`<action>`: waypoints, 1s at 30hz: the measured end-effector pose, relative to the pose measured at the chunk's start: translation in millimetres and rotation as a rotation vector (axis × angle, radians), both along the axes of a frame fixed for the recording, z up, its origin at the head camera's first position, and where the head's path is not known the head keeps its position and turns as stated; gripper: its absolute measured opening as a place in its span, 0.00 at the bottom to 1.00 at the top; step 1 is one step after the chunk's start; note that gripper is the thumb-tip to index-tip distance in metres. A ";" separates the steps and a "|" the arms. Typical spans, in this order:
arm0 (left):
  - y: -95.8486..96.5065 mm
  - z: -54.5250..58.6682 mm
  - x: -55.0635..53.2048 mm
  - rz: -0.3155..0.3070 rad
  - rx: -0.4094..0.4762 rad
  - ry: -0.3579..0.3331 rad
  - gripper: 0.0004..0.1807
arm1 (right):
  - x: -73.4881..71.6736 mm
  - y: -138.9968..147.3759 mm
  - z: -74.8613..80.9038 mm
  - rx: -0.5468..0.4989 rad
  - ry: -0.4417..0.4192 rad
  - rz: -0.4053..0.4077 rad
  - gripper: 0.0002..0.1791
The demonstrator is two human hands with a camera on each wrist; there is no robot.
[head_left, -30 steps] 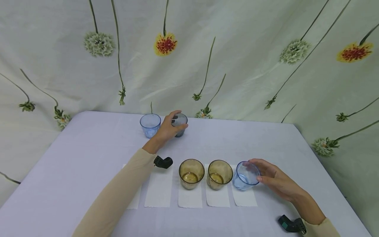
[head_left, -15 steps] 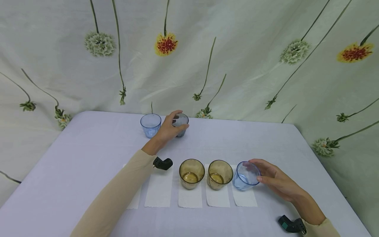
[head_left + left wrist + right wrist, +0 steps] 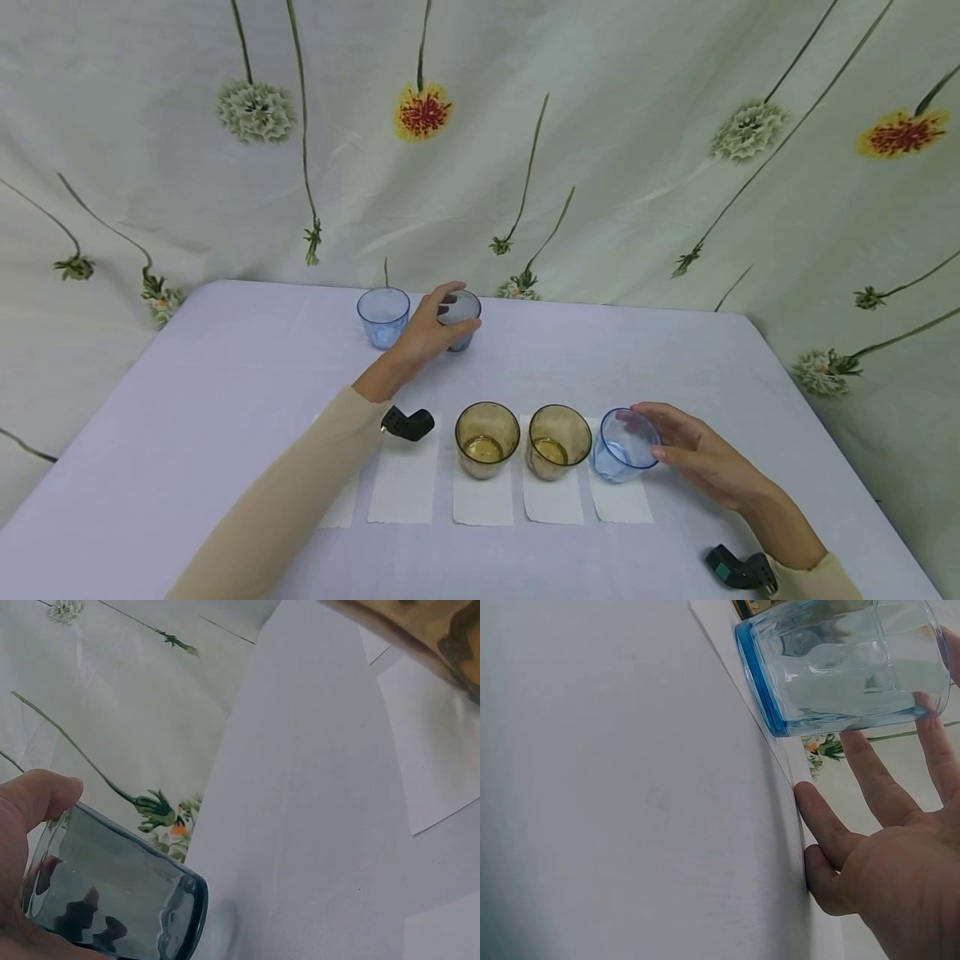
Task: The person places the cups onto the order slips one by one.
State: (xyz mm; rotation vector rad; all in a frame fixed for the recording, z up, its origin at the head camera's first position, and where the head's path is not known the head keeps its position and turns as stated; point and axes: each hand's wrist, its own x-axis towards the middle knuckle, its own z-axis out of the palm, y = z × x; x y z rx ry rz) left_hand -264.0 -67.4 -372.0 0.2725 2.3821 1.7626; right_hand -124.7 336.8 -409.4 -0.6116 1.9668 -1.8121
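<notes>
At the table's far side my left hand (image 3: 429, 330) grips a grey glass (image 3: 463, 309), thumb on one side and fingers on the other. The left wrist view shows this glass (image 3: 127, 870) with its base close to the tabletop; whether it touches is unclear. To its left stands a blue glass (image 3: 384, 320). My right hand (image 3: 701, 457) holds another blue glass (image 3: 619, 467) between thumb and fingers at the right end of the front row. In the right wrist view the lower fingers (image 3: 874, 780) spread away from that glass. Two amber glasses (image 3: 487, 442) (image 3: 558, 442) stand beside it.
Several white paper strips (image 3: 401, 492) lie in a row on the white-covered table (image 3: 225, 375). Amber glasses and the right-hand blue glass stand on three of them. A flower-printed cloth (image 3: 600, 150) hangs behind the far edge. Black devices (image 3: 411, 423) sit at both wrists.
My left forearm has drawn back slightly toward me, and the grey glass has shifted a little nearer with the hand. The right hand and the front row have stayed in place.
</notes>
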 end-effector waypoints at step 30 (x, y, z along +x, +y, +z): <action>-5.7 19.0 40.6 -0.067 0.023 0.023 0.38 | 0.6 -1.8 2.0 0.043 -0.004 -0.018 0.29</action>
